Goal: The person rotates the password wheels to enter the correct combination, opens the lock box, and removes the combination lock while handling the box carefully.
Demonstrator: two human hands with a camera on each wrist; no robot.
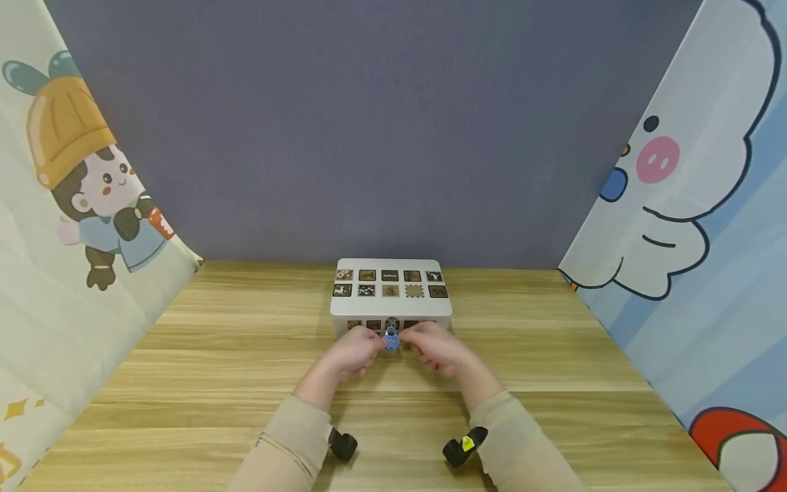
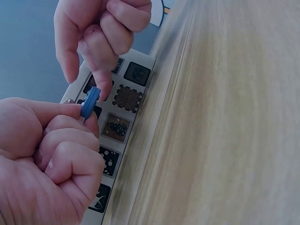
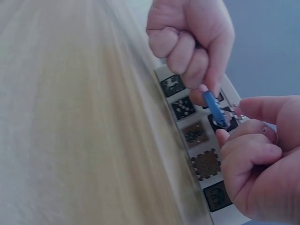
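A small blue padlock (image 1: 392, 340) hangs at the front of a white box (image 1: 393, 309) decorated with rows of dark and brown square pictures. My left hand (image 1: 355, 350) pinches one side of the padlock between thumb and index finger, its other fingers curled in. On the other side, my right hand (image 1: 438, 348) holds its thumb and index finger apart, tips close to the padlock. Seen from the right wrist, a gap shows between that thumb and index finger, beside the metal clasp (image 3: 236, 109). The padlock's keyhole does not show.
The box stands on a wood-grain table (image 1: 246, 383), near a dark grey panel (image 1: 369, 137) at the back. Cartoon-printed curtains (image 1: 719, 273) border both sides. Black wrist cameras (image 1: 342, 445) are strapped over the beige sleeves (image 1: 289, 444).
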